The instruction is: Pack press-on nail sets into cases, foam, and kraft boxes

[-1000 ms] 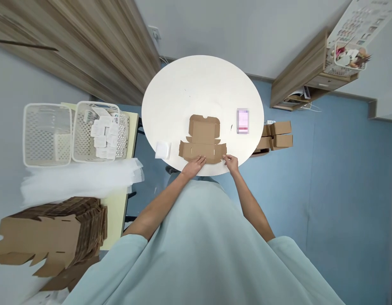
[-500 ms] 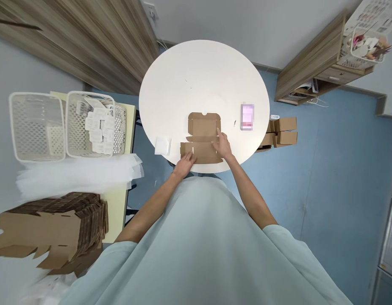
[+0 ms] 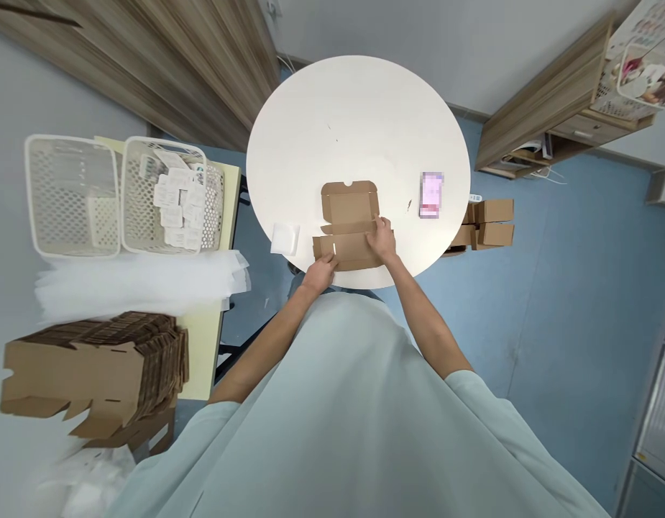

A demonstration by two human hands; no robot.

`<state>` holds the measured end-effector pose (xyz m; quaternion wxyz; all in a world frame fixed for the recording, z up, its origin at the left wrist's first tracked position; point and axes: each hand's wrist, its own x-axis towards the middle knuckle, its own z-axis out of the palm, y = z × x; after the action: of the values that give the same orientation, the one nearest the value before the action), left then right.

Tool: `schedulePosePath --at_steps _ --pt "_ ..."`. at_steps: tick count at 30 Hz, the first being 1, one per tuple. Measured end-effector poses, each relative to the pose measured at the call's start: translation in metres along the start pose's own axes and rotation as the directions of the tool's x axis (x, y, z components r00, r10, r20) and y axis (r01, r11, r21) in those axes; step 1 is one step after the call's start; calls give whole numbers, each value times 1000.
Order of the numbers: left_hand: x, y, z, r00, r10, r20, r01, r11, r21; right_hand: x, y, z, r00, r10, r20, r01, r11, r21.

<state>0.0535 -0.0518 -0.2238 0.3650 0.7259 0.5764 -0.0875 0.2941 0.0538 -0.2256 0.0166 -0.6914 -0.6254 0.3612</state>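
A flattened brown cardboard box lies unfolded near the front edge of a round white table. Its notched lid panel points away from me, and the slotted base panel is closest to my body. On the base panel's front left corner, by the pale slot, my left hand closes its fingers on the cardboard; its thumb is hard to see. My right hand grips the right side of the box near the crease, fingers bent over the side flap. Left of the box sits a small white square packet.
A phone-like pink item lies at the table's right. Small brown boxes are stacked beyond that edge. On my left, a side table carries white baskets, white foam sheets and stacked flat cardboard.
My right hand's fingers have curled in on the right side flap, and the base panel has turned slightly. My left hand stays at the left corner. The whole view has shifted a little.
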Motion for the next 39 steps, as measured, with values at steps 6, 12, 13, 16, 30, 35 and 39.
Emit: schedulePosePath --at_steps 6,12,13,16,30,35,39 --pt "3 8 1 999 -50 5 50 998 -32 25 -12 -7 999 -31 41 33 998 -50" --pt "7 5 0 995 -86 -54 77 987 -137 26 -9 -6 989 -98 112 93 995 46" --pt "8 4 -1 994 -89 -67 77 985 -155 21 -6 -5 987 -111 115 104 993 61" --pt "9 -1 -2 991 -82 -107 58 977 -203 1 3 -3 975 -158 153 150 987 61" --pt "10 -7 -5 935 -301 -189 210 897 -389 -57 16 5 959 -85 270 94 995 -17" --pt "22 7 -25 962 -253 -105 238 961 -139 -61 14 6 961 -82 265 86 996 -5" --pt "20 16 -33 971 -227 -78 221 972 -81 -60 13 6 960 -85 266 87 996 5"
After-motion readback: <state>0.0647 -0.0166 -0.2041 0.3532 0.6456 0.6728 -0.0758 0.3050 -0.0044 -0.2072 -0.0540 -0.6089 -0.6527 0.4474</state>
